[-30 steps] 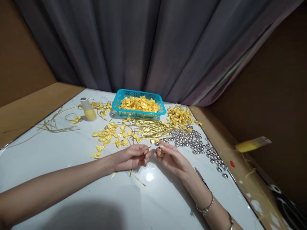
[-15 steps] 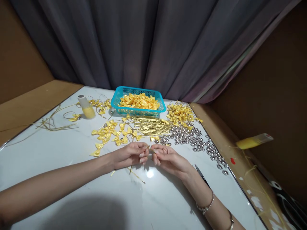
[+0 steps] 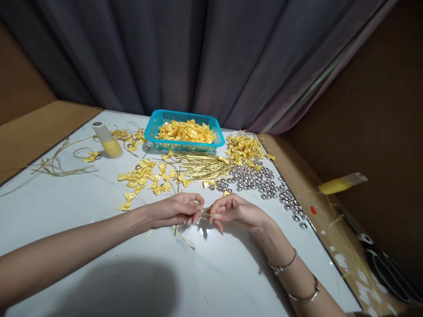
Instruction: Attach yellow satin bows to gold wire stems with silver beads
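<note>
At centre frame, low over the white table (image 3: 99, 220), a person's left hand (image 3: 176, 210) and right hand (image 3: 231, 210) are meeting fingertip to fingertip, each pinching one end of a thin gold wire tie (image 3: 205, 210). Both hands are grasping it between thumb and forefinger, the remaining fingers curled loosely. The tie is lying almost level just above the tabletop, its long axis running left to right across the frame, one end pointing into each hand; whether anything is threaded on it is too small to tell.

Handling a strand this fine is looking like a job for short, even grips close to the middle, with both wrists kept low so the wire is not kinking or slipping.

Behind the hands, scattered yellow ribbon bows (image 3: 145, 178) are lying at centre left, a sheaf of gold ties (image 3: 205, 166) beside them, and silver bells (image 3: 261, 182) spreading to the right. A turquoise basket (image 3: 152, 130) of bows is sitting at upper centre, with a yellow glue bottle (image 3: 106, 140) lying at upper left.
</note>
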Demonstrator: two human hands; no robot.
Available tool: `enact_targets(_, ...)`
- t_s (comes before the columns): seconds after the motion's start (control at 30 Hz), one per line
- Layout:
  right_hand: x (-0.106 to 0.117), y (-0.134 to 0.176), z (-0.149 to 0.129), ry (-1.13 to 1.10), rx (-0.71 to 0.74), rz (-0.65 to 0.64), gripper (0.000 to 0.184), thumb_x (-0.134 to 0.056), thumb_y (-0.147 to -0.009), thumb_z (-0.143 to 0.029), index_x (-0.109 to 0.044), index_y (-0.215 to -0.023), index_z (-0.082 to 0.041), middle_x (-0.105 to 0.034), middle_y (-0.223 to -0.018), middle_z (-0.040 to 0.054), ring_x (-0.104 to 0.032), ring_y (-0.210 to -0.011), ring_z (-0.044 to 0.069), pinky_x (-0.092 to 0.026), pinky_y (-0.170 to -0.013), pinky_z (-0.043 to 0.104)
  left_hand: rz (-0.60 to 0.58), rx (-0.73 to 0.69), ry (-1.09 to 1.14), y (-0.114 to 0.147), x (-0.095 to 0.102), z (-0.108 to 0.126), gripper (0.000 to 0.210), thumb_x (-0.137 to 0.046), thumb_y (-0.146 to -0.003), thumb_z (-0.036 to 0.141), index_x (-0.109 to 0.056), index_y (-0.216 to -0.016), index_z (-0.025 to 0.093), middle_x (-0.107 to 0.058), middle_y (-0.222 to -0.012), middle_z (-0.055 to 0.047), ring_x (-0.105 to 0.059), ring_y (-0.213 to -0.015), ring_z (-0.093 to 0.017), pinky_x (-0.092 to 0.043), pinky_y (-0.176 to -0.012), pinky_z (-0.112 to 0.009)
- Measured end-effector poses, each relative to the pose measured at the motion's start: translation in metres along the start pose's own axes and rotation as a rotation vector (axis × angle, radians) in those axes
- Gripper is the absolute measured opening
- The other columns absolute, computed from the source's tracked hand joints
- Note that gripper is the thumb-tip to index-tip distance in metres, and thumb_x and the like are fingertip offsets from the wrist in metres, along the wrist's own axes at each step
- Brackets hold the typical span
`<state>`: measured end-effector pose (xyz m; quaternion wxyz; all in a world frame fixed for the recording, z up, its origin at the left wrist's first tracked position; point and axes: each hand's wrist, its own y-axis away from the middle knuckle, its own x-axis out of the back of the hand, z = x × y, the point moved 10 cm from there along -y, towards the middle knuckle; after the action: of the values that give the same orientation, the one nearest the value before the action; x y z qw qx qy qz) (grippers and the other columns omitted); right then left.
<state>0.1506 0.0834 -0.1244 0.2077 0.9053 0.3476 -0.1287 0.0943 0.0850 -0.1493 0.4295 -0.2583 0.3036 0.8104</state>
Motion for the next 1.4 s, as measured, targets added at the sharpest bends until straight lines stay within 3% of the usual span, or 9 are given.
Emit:
enact_targets(0.37, -0.003, 0.000, 0.007, -0.005, -0.033, -0.042, 0.011, -0.072, -0.069, -0.019, -0.069, -0.072, -0.009, -0.062, -0.055, 0.0015, -0.055, -0.049, 0.010, -0.039, -0.051, 0.025, -0.081, 0.118, -0.219, 0.001, -0.007, -0.013, 0.022, -0.073, -0.074, 0.030, -0.065, -0.079, 0.010, -0.066, -0.061, -0.002, -0.055, -0.051, -0.008, -0.040, -0.049, -0.017)
enact_targets(0.6, -0.007, 0.001, 0.011, -0.013, -0.051, -0.080, 0.009, -0.072, -0.068, -0.017, -0.069, -0.072, -0.010, -0.067, -0.068, 0.0039, -0.055, -0.048, 0.009, -0.041, -0.049, 0.025, -0.088, 0.123, -0.262, 0.003, -0.010, -0.013, 0.019, -0.071, -0.075, 0.030, -0.069, -0.076, 0.011, -0.066, -0.060, -0.002, -0.056, -0.050, -0.007, -0.040, -0.048, -0.016)
enact_targets(0.73, -0.009, 0.002, 0.011, 0.007, -0.062, -0.110, 0.009, -0.072, -0.069, -0.017, -0.069, -0.073, -0.010, -0.065, -0.062, 0.0021, -0.056, -0.049, 0.009, -0.041, -0.050, 0.025, -0.093, 0.128, -0.304, 0.005, -0.013, -0.013, 0.017, -0.070, -0.076, 0.029, -0.068, -0.075, 0.011, -0.066, -0.059, -0.002, -0.055, -0.047, -0.008, -0.041, -0.048, -0.018)
enact_targets(1.1, -0.016, 0.012, 0.003, 0.300, -0.124, -0.121, 0.017, -0.068, -0.075, -0.026, -0.067, -0.077, -0.010, -0.062, -0.062, 0.0006, -0.057, -0.058, 0.010, -0.042, -0.058, 0.024, -0.155, 0.117, -0.368, 0.006, -0.022, -0.013, 0.015, -0.066, -0.079, 0.026, -0.067, -0.073, 0.011, -0.064, -0.051, 0.000, -0.052, -0.041, -0.007, -0.043, -0.046, -0.018)
enact_targets(1.4, -0.018, 0.010, 0.004, 0.317, -0.134, -0.127, 0.017, -0.067, -0.074, -0.027, -0.069, -0.079, -0.010, -0.063, -0.063, 0.0013, -0.057, -0.059, 0.010, -0.042, -0.060, 0.025, -0.165, 0.107, -0.399, 0.006, -0.026, -0.011, 0.021, -0.065, -0.080, 0.030, -0.068, -0.073, 0.010, -0.067, -0.055, -0.003, -0.056, -0.042, -0.008, -0.044, -0.045, -0.017)
